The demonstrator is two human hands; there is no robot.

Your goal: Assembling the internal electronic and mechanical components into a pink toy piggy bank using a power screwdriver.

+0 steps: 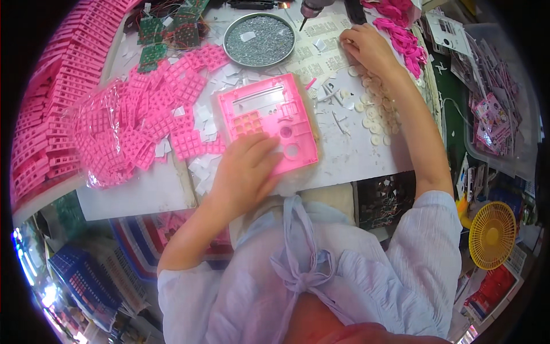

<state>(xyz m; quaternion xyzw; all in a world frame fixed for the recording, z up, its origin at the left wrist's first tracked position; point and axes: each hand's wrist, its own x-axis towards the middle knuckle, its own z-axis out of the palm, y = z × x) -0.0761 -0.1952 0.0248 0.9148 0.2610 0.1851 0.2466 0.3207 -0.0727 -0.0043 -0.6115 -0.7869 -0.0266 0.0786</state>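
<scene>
A pink plastic panel with a grid of square openings and two round holes lies flat on the white worktable. My left hand rests palm down on its near left part, fingers spread over the grid. My right hand reaches to the far right and its fingers touch small white pieces on the table. Whether it pinches one is hidden. White round discs lie under my right forearm.
A round metal dish of small screws stands at the back. Pink keypad grids are heaped at the left, some in a clear bag. Green circuit boards lie at the back left. A yellow fan sits low right.
</scene>
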